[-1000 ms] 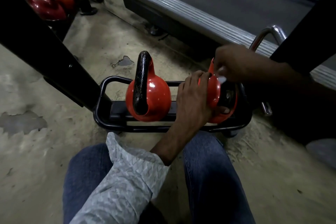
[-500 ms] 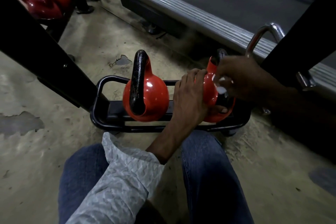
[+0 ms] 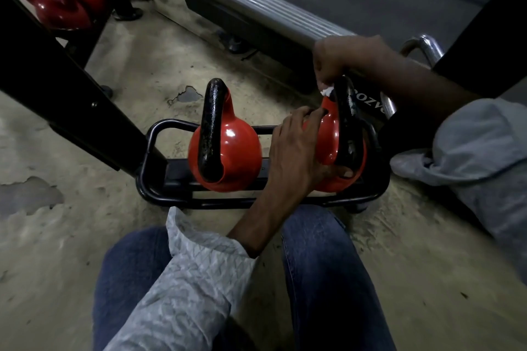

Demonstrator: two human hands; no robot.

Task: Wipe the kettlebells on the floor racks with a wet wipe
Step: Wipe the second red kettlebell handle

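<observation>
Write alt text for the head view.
The right hand holds a wipe to the handle of the right kettlebell while the left hand grips its red body. The left kettlebell stands beside it on the rack.

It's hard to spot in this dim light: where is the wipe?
Head view, right of centre: the right hand pinches the wipe against the handle top of the right kettlebell.

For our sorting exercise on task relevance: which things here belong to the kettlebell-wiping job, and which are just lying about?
Part of the job: wet wipe, pressed against the right kettlebell near its handle; left kettlebell; floor rack; far kettlebells, top left.
Just there: treadmill; black post; chrome bar.
</observation>
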